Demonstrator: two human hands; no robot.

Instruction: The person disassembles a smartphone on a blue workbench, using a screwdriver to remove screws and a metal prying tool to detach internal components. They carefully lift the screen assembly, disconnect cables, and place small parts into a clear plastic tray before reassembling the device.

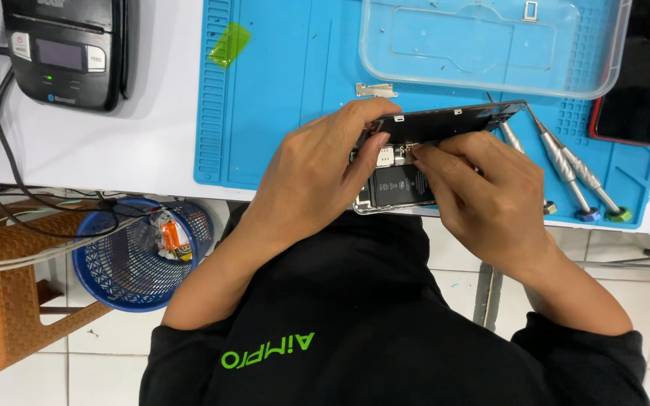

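The left hand (310, 177) gripped the opened phone (404, 169), propping its lifted screen (453, 120). The right hand (483, 195) pinched closed at a connector between both thumbs; keeping the screen steady seemed wise, and any tool was hidden.

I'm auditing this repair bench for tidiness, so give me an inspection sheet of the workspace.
Surface: blue work mat on a white table.
Job's things: opened phone, its screen lifted, battery showing.
Clutter: screwdrivers, clear plastic tray, small metal plate, green film scrap, second phone.
Hands: left hand grips the phone's edge; right hand works with its fingertips inside.
Cables: black and white leads trailing off the table's left.
Surroundings: black desktop device, blue waste basket, brown stool, tiled floor.
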